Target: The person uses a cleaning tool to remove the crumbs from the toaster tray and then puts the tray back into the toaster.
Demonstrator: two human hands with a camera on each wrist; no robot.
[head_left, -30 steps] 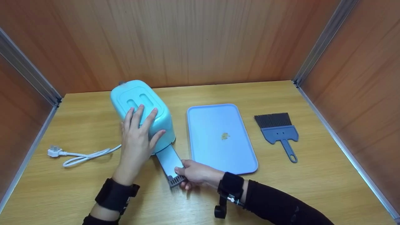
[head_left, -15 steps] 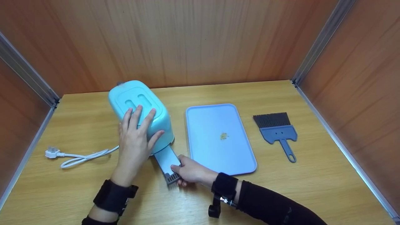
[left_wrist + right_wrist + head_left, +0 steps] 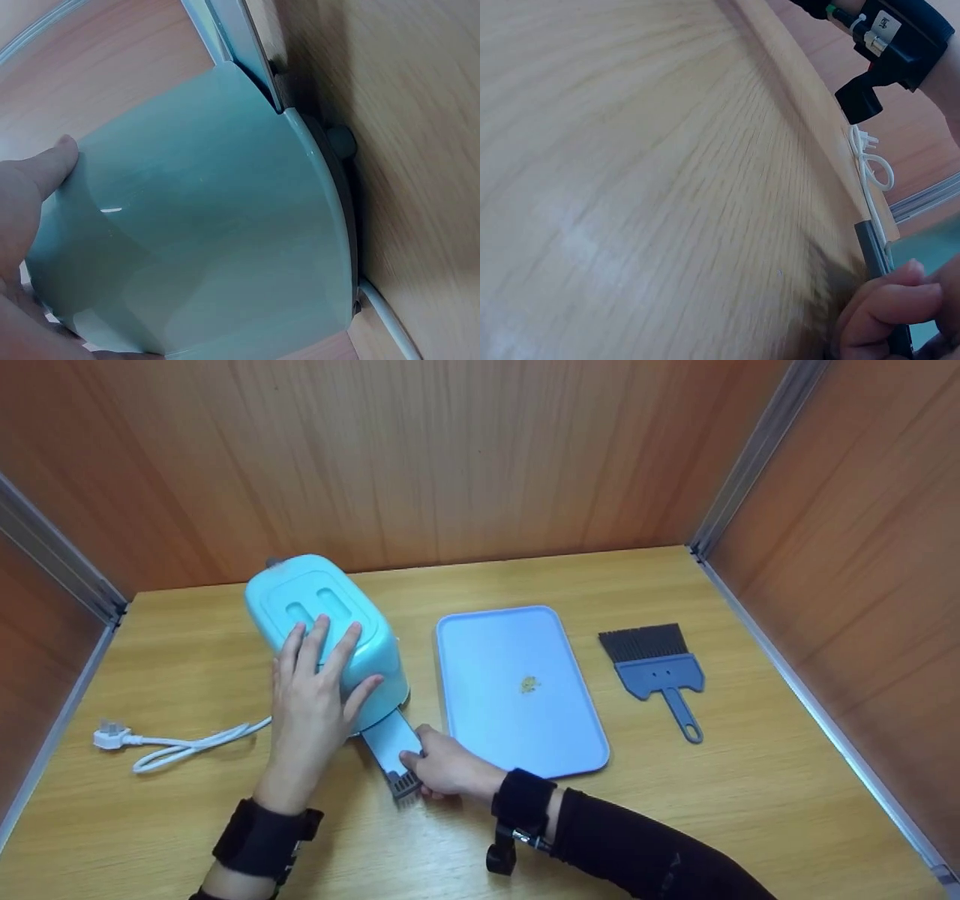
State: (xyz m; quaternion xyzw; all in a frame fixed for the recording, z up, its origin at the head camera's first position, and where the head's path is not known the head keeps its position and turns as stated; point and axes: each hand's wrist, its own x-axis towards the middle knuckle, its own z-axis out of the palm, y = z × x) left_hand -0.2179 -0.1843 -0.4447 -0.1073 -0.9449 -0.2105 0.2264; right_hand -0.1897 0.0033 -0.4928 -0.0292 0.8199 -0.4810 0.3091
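Observation:
A light-blue toaster with two slot shapes on its top stands at the left of the table. My left hand rests on its near end, fingers spread and fairly straight across the top, thumb along the side. From the toaster's near end, low down, sticks out a flat crumb tray with a dark slotted end. My right hand pinches that outer end at its right edge, thumb on top. In the left wrist view the crumb tray enters under the toaster's shell. The tray's inner part is hidden inside.
Right of the toaster lies a blue tray with a small pile of yellowish crumbs on it. A blue brush with dark bristles lies farther right. The white cord and plug extend left. Wooden walls enclose the table.
The crumb tray has slid a little farther into the toaster, my right hand moving up-left with it. My left hand stays on the toaster. The whole view has shifted slightly.

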